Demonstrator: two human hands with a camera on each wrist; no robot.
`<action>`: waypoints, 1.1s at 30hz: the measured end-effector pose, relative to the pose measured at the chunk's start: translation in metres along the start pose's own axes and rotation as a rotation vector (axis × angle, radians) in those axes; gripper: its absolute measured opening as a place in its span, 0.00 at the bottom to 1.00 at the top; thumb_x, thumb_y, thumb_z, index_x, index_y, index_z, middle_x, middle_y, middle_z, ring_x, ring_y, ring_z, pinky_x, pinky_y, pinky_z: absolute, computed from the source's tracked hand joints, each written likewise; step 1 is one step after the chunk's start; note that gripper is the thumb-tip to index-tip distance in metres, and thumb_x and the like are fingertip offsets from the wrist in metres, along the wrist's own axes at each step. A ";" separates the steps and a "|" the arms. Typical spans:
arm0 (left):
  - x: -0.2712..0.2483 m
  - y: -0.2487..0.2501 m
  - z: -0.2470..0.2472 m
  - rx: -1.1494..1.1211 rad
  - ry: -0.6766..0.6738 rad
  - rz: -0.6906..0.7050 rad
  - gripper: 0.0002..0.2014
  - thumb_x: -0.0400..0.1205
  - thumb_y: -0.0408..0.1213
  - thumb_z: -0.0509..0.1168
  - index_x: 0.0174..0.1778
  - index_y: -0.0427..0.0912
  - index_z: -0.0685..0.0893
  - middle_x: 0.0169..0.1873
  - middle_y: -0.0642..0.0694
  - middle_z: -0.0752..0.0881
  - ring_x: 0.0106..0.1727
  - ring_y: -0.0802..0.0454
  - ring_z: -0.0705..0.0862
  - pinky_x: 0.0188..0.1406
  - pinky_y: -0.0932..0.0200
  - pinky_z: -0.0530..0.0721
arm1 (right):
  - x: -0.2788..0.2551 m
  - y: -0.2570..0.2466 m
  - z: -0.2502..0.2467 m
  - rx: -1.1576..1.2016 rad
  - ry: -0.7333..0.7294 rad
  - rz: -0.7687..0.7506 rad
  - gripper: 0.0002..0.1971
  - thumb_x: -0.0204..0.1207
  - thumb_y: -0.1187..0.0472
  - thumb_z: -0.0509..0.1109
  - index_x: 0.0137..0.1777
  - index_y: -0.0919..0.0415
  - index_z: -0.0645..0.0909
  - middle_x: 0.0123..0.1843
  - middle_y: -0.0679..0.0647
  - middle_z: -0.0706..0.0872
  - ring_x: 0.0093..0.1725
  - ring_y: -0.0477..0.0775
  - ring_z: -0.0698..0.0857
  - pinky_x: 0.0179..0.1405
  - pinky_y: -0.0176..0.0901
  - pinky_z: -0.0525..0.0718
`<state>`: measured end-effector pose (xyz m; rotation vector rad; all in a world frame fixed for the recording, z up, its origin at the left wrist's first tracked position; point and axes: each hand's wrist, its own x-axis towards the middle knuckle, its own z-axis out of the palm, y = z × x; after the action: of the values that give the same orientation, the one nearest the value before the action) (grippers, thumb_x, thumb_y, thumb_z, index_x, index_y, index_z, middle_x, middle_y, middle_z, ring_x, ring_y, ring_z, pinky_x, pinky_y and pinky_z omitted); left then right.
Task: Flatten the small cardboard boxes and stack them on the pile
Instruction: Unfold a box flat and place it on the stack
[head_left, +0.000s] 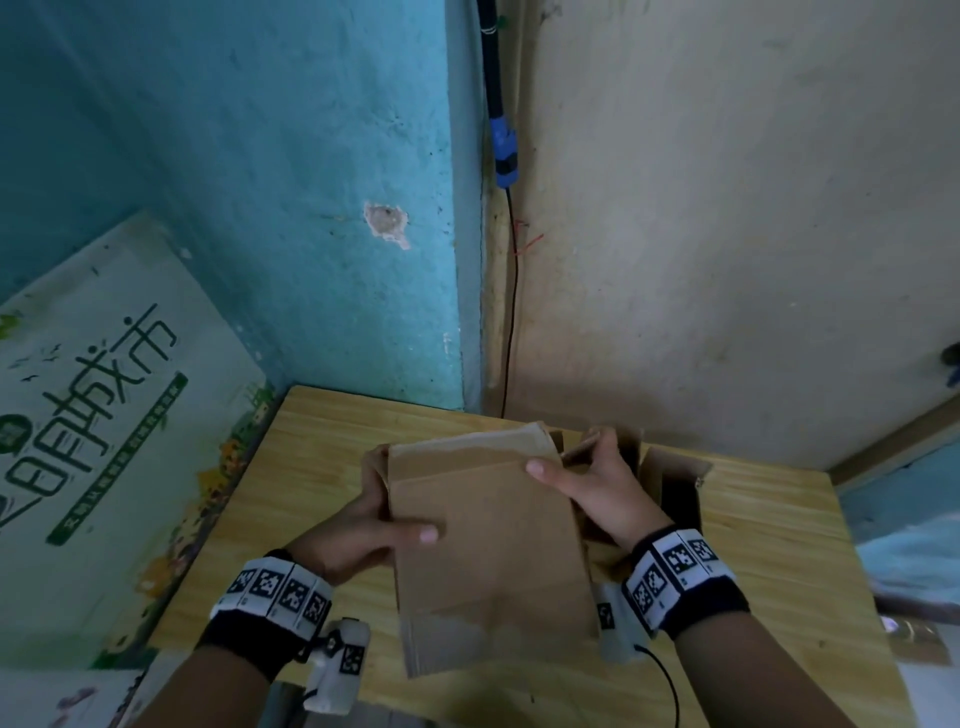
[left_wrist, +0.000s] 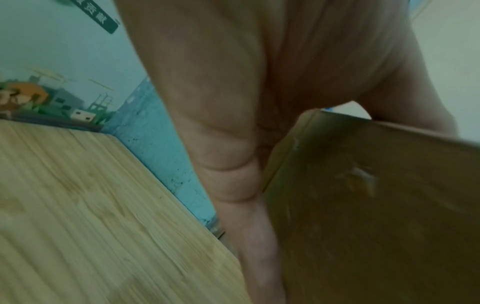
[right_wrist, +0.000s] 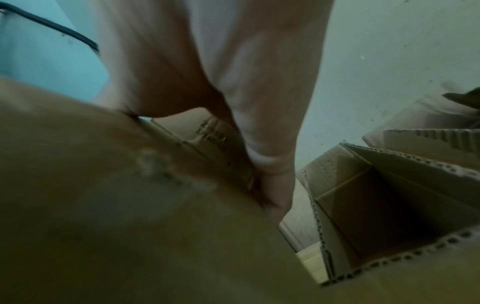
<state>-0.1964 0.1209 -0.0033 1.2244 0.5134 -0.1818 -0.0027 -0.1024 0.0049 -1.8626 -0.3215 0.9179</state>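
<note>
Here, flattened cardboard box (head_left: 483, 530) above the wooden table (head_left: 769, 545), left hand (head_left: 358, 525) and right hand (head_left: 597, 488) both gripping its side edges.

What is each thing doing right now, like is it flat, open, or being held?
Flat box: pressed flat, held up over the table by both hands.
Left hand: grips the flat box's left edge, thumb on top.
Right hand: grips its right edge, thumb on top.
Open box: standing on the table, top open, not flattened.
Table: bare wood here.
</note>
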 end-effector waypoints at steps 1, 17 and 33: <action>0.000 -0.001 0.002 -0.001 -0.021 0.005 0.51 0.67 0.26 0.80 0.73 0.67 0.57 0.72 0.42 0.74 0.73 0.40 0.78 0.56 0.32 0.87 | 0.001 0.000 0.000 0.008 0.023 -0.008 0.60 0.57 0.32 0.87 0.83 0.48 0.56 0.76 0.51 0.77 0.73 0.56 0.81 0.74 0.61 0.83; -0.002 0.012 -0.012 -0.158 0.189 0.011 0.26 0.77 0.40 0.74 0.71 0.37 0.80 0.62 0.32 0.88 0.60 0.34 0.89 0.53 0.42 0.88 | -0.009 0.017 0.003 0.400 -0.163 0.084 0.38 0.70 0.61 0.84 0.80 0.53 0.72 0.69 0.51 0.89 0.65 0.52 0.90 0.61 0.54 0.92; 0.006 0.008 -0.038 0.303 0.262 0.234 0.33 0.64 0.24 0.83 0.65 0.41 0.82 0.54 0.38 0.90 0.55 0.45 0.90 0.45 0.53 0.90 | 0.001 0.011 -0.010 0.087 -0.015 -0.192 0.15 0.73 0.75 0.81 0.58 0.65 0.91 0.53 0.54 0.96 0.56 0.51 0.94 0.48 0.37 0.91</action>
<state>-0.1982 0.1597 -0.0084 1.6050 0.5777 0.1061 0.0032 -0.1135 -0.0032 -1.7135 -0.4544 0.8019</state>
